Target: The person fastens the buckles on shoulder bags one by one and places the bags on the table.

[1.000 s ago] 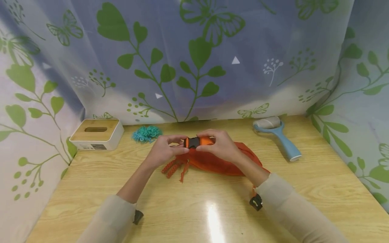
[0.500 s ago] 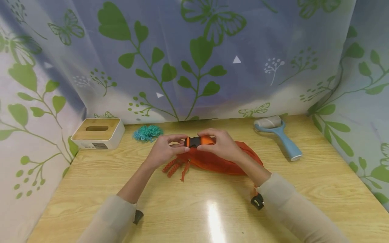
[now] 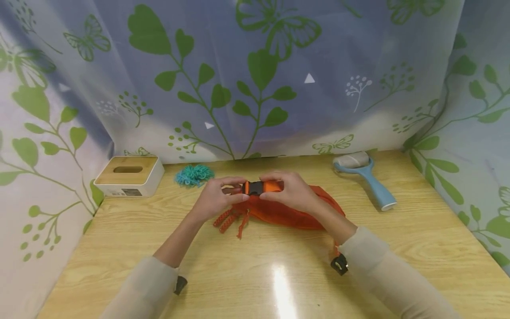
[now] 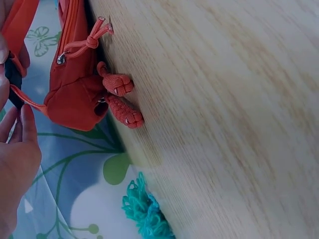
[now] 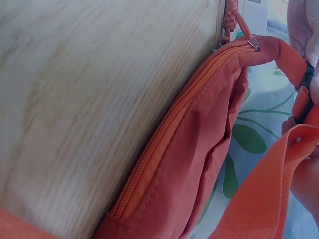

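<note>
A red-orange waist bag (image 3: 295, 213) lies on the wooden table, its zip (image 5: 164, 134) shown in the right wrist view. Braided red cords (image 4: 122, 107) hang from its left end. Above the bag, the two halves of a black side-release buckle (image 3: 255, 188) on orange webbing sit joined together. My left hand (image 3: 213, 197) pinches the buckle's left end between thumb and fingers. With thumb and fingers, my right hand (image 3: 292, 192) grips its right end and the orange strap (image 5: 259, 199). Fingers partly cover the buckle's ends in both wrist views.
A white tissue box (image 3: 129, 177) with a wooden lid stands at the back left. Beside it lies a bundle of teal yarn (image 3: 194, 175). A blue-handled lint roller (image 3: 368, 177) rests at the back right. Patterned curtain (image 3: 255, 88) hangs behind the table.
</note>
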### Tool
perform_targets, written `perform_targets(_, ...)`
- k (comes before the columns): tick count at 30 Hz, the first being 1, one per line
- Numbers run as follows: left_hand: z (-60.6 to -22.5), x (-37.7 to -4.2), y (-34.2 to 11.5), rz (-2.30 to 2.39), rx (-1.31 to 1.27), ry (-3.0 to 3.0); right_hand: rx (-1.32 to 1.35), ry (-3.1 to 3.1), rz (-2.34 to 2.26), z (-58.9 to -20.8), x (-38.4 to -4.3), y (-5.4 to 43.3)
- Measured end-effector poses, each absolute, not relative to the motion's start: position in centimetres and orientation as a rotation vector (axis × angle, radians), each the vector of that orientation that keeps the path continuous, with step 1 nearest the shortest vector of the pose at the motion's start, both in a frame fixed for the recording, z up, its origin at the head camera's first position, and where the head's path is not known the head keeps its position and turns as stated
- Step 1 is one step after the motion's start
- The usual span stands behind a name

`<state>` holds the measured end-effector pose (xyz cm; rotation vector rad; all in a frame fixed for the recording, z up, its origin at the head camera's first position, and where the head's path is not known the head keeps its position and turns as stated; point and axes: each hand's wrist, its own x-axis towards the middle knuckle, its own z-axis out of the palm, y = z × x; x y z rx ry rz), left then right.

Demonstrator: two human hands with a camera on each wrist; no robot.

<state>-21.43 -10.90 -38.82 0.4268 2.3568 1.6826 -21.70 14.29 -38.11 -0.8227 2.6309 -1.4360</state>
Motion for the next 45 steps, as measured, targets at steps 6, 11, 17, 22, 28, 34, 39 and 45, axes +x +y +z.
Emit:
perform_targets(6, -39.4, -21.8, -10.6, 1.631, 0.506, 2.44, -0.849, 2.646, -1.322, -38.1, -22.0, 14.7)
perform_targets(11, -39.7, -22.0, -10.3, 1.594, 0.507, 2.481, -0.849, 2.67, -1.241, -38.1, -22.4, 14.7)
perform_targets(17, -39.7, -22.4, -9.9, 1.514, 0.519, 2.54, -0.825, 2.675, -1.207, -38.4, -22.8, 14.7)
perform_targets(22, -40.0, -22.7, -9.6, 1.487, 0.559, 2.535, -0.813, 2.671, -1.192, -39.0, -23.0, 14.8)
perform_targets(28, -40.9, -23.1, -9.5, 1.454, 0.573, 2.534, -0.771, 2.678, -1.123, -39.7, -23.2, 14.9)
perform_targets(34, -41.2, -23.2, -9.5, 1.391, 0.595, 2.562, -0.749, 2.685, -1.026, -40.3, -23.7, 14.7)
perform_targets(39, -41.5, -23.4, -9.4, 1.344, 0.613, 2.582, -0.754, 2.691, -0.964, -40.4, -24.0, 14.7)
perform_targets(45, -42.1, -23.8, -8.9, 1.154, 0.665, 2.656, -0.799, 2.695, -0.83, -40.6, -24.0, 14.7)
